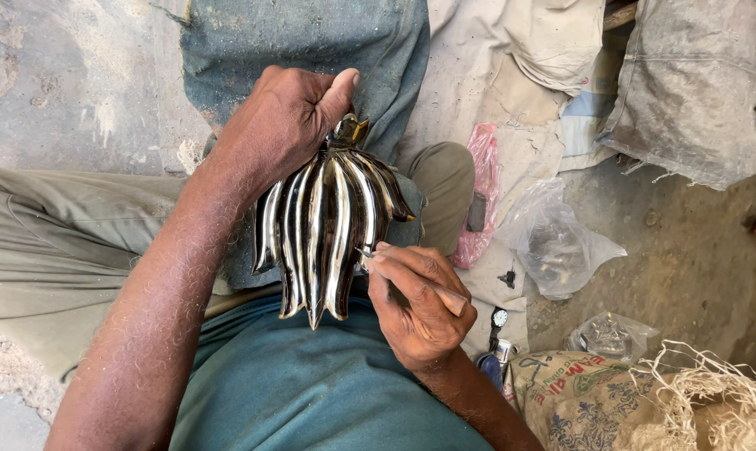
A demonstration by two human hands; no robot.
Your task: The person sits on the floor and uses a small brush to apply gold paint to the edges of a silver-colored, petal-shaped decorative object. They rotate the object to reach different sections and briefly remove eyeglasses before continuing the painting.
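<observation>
Left hand (282, 125) gripping ribbed glossy metal casting (328, 230), right hand (419, 305) perhaps scraping

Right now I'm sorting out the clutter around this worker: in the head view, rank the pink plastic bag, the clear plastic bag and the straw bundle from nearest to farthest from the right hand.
From the right hand:
1. Pink plastic bag, just above it.
2. Clear plastic bag, farther right.
3. Straw bundle, bottom right corner.

Left hand (282, 125) grips ribbed shiny metal piece (328, 230) top; right hand (415, 305) presses small tool (411, 280) against it.
</observation>
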